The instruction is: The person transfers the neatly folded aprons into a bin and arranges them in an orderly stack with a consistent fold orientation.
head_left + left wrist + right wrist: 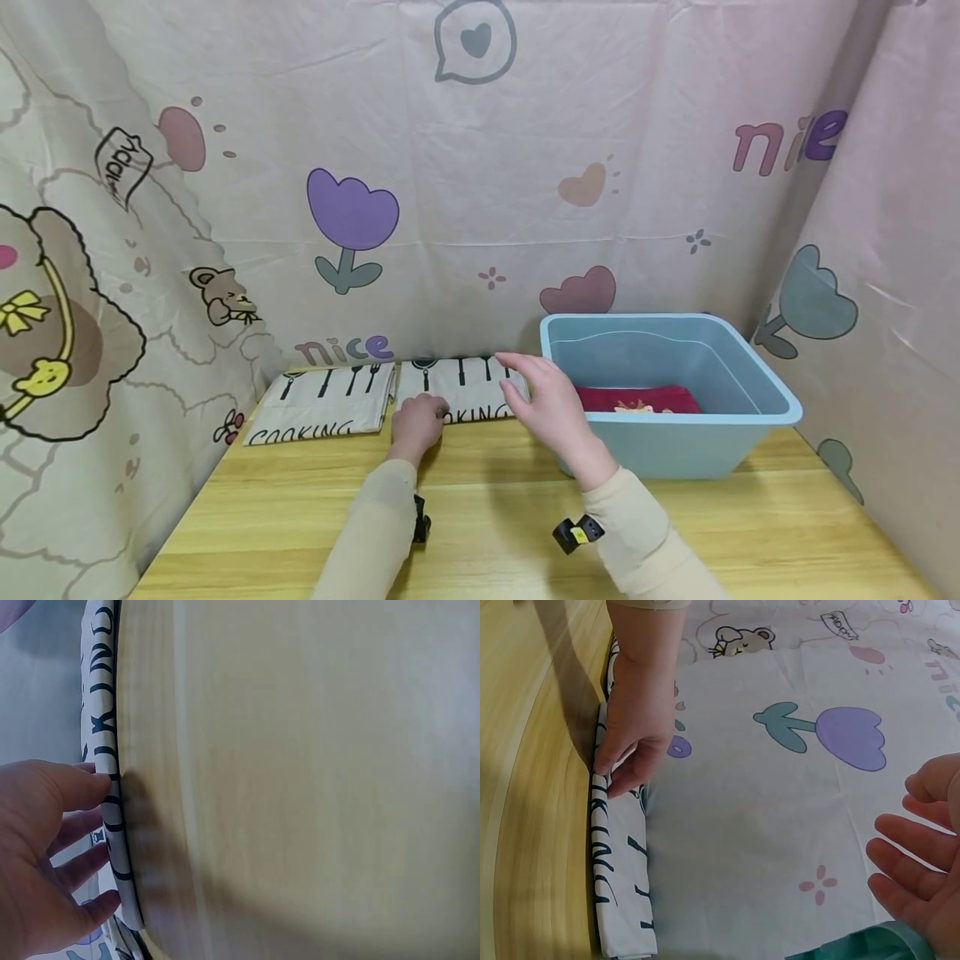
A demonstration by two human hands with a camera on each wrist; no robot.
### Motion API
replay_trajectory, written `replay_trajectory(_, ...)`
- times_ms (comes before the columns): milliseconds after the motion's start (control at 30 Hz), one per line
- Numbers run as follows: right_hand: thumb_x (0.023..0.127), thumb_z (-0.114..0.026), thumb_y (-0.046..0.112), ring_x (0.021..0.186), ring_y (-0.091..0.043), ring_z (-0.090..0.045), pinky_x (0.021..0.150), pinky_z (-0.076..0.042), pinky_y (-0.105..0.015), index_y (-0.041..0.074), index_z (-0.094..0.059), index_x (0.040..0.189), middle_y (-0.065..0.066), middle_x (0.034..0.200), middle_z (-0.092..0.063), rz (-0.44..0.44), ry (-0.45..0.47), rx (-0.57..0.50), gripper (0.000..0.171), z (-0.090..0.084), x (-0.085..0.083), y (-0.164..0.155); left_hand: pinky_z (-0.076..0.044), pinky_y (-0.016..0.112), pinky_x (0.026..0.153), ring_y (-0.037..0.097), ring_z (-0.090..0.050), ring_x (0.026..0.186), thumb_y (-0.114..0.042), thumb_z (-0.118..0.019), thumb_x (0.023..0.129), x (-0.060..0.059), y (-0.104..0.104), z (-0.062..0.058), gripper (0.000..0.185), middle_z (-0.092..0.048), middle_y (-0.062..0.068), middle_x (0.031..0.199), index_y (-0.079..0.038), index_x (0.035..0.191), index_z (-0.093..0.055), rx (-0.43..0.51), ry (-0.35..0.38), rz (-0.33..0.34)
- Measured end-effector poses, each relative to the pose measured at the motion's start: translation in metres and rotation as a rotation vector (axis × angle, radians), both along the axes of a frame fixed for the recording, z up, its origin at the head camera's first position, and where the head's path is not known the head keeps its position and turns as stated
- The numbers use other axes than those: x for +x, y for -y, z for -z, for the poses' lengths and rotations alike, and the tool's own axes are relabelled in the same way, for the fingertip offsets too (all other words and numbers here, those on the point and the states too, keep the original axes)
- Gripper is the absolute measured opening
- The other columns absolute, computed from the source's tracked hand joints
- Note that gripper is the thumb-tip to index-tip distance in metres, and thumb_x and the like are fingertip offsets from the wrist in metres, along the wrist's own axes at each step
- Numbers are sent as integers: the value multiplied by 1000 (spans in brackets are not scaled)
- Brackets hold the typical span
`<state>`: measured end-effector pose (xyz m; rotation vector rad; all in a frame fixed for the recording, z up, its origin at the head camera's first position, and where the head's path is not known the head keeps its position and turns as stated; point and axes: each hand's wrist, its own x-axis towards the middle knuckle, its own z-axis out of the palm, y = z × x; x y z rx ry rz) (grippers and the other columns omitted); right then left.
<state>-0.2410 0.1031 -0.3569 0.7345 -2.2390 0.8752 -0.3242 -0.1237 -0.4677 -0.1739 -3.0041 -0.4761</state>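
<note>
Two folded white cloths with black utensil drawings and "COOKING" lettering lie along the back of the table. On the right-hand folded cloth [465,392], my left hand [417,427] rests its fingertips near the front left part. Its fingers [81,867] are spread at the cloth's printed edge in the left wrist view. The left-hand folded cloth [322,404] lies just beside it. My right hand [553,412] is raised between the right-hand cloth and the bin, holding nothing, thumb and fingers apart. In the right wrist view its fingers [907,855] are relaxed.
A light blue plastic bin [652,446] stands at the right of the wooden table [480,533]. Inside it lies a dark red cloth [637,400] with a pale print. A patterned curtain [465,208] hangs behind the table and along both sides.
</note>
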Motion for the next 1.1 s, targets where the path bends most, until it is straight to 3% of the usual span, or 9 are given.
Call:
replay_trajectory(233, 90, -72, 8, 114, -25, -61, 97, -49, -42, 6, -67, 125, -7, 121, -68, -30, -1, -9, 36, 3, 6, 7, -48, 58, 84, 36, -57, 101, -11, -66, 92, 8, 4, -1, 20, -65, 9, 108, -20, 107, -75, -39, 16, 25)
replay_trajectory(633, 89, -73, 9, 116, -25, -60, 101, -47, -44, 6, -65, 128, -7, 124, -67, -92, 29, -5, 40, 20, 20, 18, -50, 53, 74, 35, -58, 90, -8, -73, 83, 35, 19, 0, 14, -64, 5, 97, -19, 91, -74, -81, -79, 156)
replay_trajectory(1100, 88, -71, 9, 112, -30, -61, 96, -49, -45, 4, -64, 127, -11, 120, -67, 28, 159, 25, 40, 62, 20, 14, -50, 47, 63, 29, -55, 82, -2, -74, 78, 75, 28, -5, 19, -59, 1, 88, -18, 88, -71, -64, -91, 246)
